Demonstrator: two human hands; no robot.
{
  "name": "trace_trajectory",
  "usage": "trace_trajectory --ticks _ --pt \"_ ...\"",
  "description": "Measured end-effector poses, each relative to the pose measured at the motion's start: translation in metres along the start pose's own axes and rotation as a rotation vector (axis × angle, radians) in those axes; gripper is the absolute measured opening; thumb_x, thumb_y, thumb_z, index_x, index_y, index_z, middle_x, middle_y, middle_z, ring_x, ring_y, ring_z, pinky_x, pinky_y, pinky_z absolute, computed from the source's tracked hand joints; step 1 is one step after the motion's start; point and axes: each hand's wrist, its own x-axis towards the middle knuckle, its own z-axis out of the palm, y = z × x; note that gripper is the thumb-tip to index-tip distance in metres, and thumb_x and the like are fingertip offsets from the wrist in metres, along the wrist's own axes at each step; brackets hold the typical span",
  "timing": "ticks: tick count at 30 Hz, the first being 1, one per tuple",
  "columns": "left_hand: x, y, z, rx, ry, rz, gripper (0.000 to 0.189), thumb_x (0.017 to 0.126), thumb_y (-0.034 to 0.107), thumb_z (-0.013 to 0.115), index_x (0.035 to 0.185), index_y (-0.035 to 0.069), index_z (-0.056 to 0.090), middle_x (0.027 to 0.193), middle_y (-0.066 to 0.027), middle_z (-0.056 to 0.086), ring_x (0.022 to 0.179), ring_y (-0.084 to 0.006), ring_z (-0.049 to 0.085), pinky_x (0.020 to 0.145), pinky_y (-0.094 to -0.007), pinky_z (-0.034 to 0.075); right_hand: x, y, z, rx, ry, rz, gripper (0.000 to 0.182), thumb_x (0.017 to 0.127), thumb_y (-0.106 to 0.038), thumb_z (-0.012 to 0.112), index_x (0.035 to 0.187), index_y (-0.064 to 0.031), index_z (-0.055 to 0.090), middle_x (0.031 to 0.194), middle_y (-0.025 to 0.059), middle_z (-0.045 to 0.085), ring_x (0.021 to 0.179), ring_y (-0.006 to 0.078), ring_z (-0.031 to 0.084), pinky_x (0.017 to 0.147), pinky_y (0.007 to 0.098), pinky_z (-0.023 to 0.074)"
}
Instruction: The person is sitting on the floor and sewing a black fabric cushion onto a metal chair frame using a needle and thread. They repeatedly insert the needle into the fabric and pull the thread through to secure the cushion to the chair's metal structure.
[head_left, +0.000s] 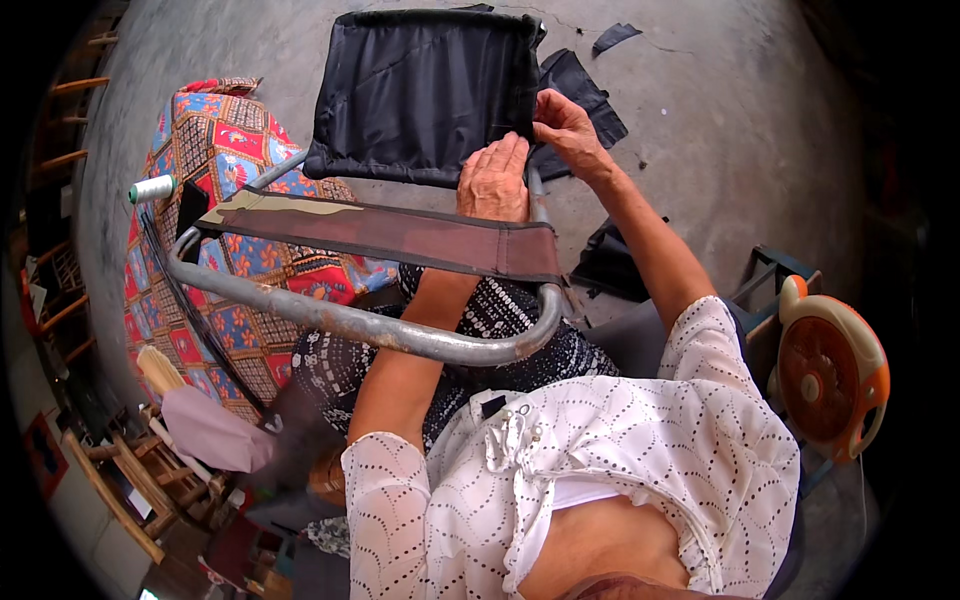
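Note:
A black fabric panel (427, 97) is stretched across the far part of a folding metal-tube frame (360, 326). My left hand (495, 180) reaches beneath a brown fabric strap (420, 236) and grips the panel near its near right corner. Its fingers lie close together on the cloth, and the thumb is hidden. At the panel's right edge, my right hand (571, 139) pinches the cloth between thumb and fingers. Whether a needle or thread is also between those fingertips is too small to tell. Rust spots mark the grey tube, and the strap has a camouflage patch at its left end.
Patterned cloth (247, 262) covers something on the left, with a white thread spool (152, 189) and dark cords (199, 322) on it. Black fabric scraps (581, 97) lie on the concrete floor (720, 150). An orange-and-cream fan (829, 371) stands at right, wooden stools (139, 480) at lower left.

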Motion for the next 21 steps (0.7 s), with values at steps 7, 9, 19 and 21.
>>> trace_trajectory --ticks 7,9,19,21 --pt "-0.002 0.009 -0.005 0.017 0.007 -0.035 0.044 0.070 0.005 0.055 0.114 0.007 0.050 0.118 -0.0129 0.046 0.107 -0.0277 0.046 0.092 -0.0387 0.036 -0.014 -0.047 0.014 -0.909 0.372 -0.243 0.007 0.076 -0.004 0.062 0.081 -0.0040 0.059 0.072 0.0015 0.053 0.061 0.0087 0.053 0.057 0.0211 0.0445" --pt "-0.003 0.012 -0.005 0.002 0.024 -0.067 0.045 0.069 0.005 0.056 0.114 0.009 0.051 0.116 -0.0138 0.046 0.106 -0.0300 0.046 0.091 -0.0395 0.037 -0.018 -0.056 0.021 -1.129 0.272 -0.353 0.006 0.073 -0.009 0.063 0.077 -0.0055 0.061 0.073 0.0033 0.054 0.065 0.0154 0.056 0.058 0.0246 0.0453" --pt "-0.003 0.000 0.005 -0.059 0.017 -0.054 0.041 0.069 0.007 0.058 0.109 0.015 0.054 0.112 -0.0148 0.045 0.103 -0.0326 0.046 0.087 -0.0409 0.040 0.005 -0.062 0.045 -1.651 -0.123 -0.362 0.013 0.061 -0.010 0.062 0.073 -0.0088 0.056 0.075 0.0049 0.049 0.076 0.0239 0.053 0.064 0.0322 0.0455" --pt "-0.005 -0.005 0.010 -0.054 0.052 -0.009 0.039 0.069 0.007 0.059 0.108 0.016 0.055 0.112 -0.0149 0.046 0.103 -0.0324 0.047 0.086 -0.0409 0.040 0.010 -0.070 0.051 -1.537 -0.080 -0.506 0.013 0.063 -0.008 0.061 0.074 -0.0077 0.054 0.075 0.0063 0.049 0.076 0.0254 0.053 0.065 0.0327 0.0451"
